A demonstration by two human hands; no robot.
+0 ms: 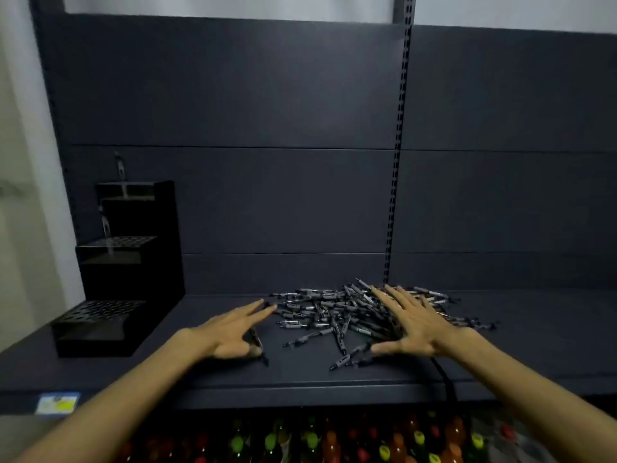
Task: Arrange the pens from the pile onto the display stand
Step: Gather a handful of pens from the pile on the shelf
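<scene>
A pile of grey-and-black pens [337,312] lies in the middle of the dark shelf [334,379]. The black three-tier display stand [133,262] with hole grids stands at the left. One pen [121,167] stands upright in its top tier and another pen [106,223] in the middle tier. My left hand [230,332] reaches toward the pile's left edge, its long fingers straight, while the thumb holds a single pen [258,345] against the hand. My right hand [414,324] lies spread and flat on the right side of the pile.
The shelf's dark back panel [233,195] rises behind the pile, with a slotted upright [397,162] right of centre. A black cable [445,379] drops over the front edge. Colourful bottles [334,442] fill the level below. A price label [56,402] sits on the front edge.
</scene>
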